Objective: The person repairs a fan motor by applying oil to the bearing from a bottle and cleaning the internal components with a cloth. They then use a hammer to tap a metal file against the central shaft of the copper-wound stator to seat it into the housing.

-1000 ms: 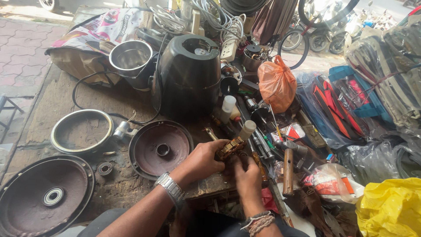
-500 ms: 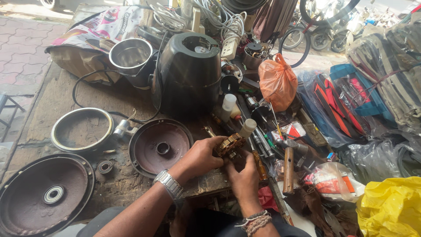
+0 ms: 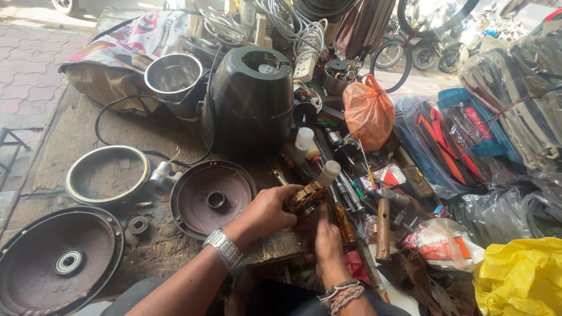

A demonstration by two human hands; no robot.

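Note:
My left hand (image 3: pixel 268 212), with a metal watch on the wrist, grips a small copper-wound motor armature (image 3: pixel 307 198) at the front edge of the wooden workbench (image 3: pixel 76 131). My right hand (image 3: pixel 325 240), with a braided bracelet on the wrist, sits just below the armature, its fingers against the underside. What the right fingers pinch is hidden. A dark round motor cover (image 3: pixel 211 196) lies directly left of my left hand.
A black appliance housing (image 3: pixel 252 105) stands behind, with a steel bowl (image 3: pixel 173 73) to its left. Two more round covers (image 3: pixel 106 174) (image 3: pixel 55 260) lie at left. An orange bag (image 3: pixel 369 111), a wooden-handled hammer (image 3: pixel 383 225), screwdrivers, small bottles and a yellow bag (image 3: pixel 521 278) crowd the right.
Both hands have shifted slightly and turned the armature; the right hand slid lower beneath it. Everything else on the bench stays put.

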